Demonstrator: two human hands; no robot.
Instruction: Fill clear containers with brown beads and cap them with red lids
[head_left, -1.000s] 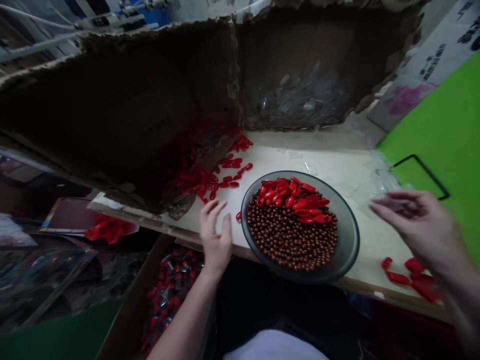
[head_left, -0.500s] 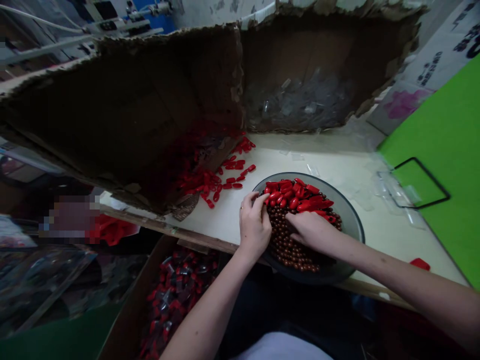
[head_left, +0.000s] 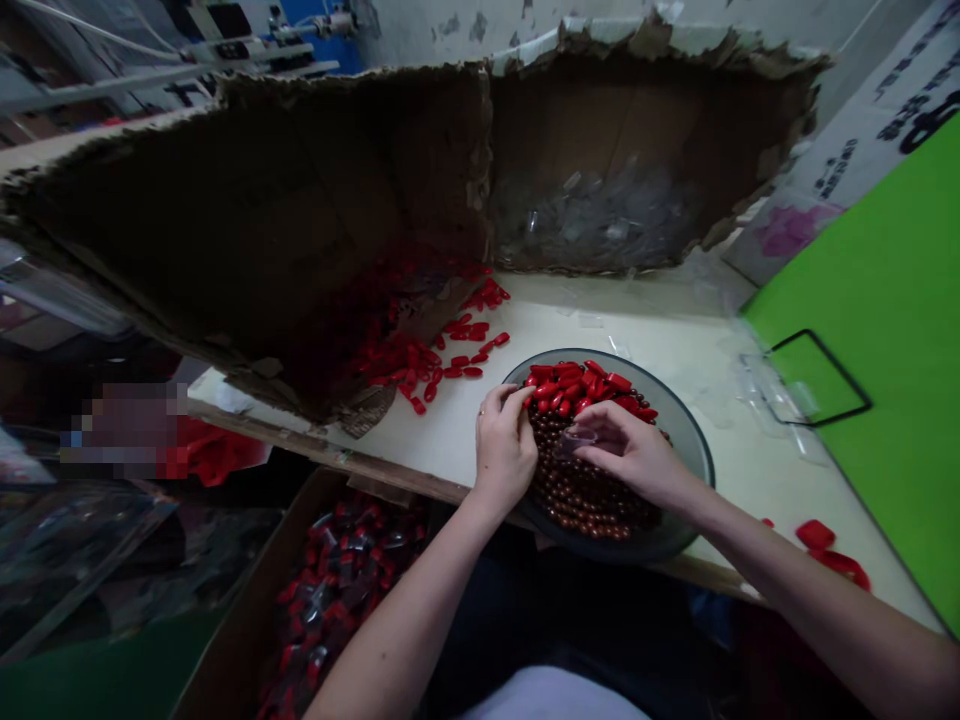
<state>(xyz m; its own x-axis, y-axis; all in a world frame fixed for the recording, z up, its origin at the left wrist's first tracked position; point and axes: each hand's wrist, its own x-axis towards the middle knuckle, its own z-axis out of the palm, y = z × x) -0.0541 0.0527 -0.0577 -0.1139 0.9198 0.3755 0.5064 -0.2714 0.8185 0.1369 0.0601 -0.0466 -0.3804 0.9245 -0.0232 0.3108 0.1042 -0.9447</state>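
Observation:
A round grey bowl (head_left: 694,445) on the pale table holds many small brown beads (head_left: 592,495) and a heap of red plastic caps (head_left: 581,385) at its far side. My left hand (head_left: 504,452) rests on the bowl's left rim, fingers curled, fingertips at the red caps. My right hand (head_left: 634,455) hovers over the beads, fingers pinched on a small clear plastic piece (head_left: 576,438).
Torn cardboard boxes (head_left: 300,230) lie open at the back, spilling red caps (head_left: 442,355) and clear pieces (head_left: 600,215). A floor box (head_left: 330,590) holds filled red-and-clear parts. A green board (head_left: 877,330) stands on the right, with red pieces (head_left: 825,545) at the table's near right edge.
My right hand swung in from the far right to over the bowl and now pinches a clear piece. My left hand moved from the table onto the bowl's left rim.

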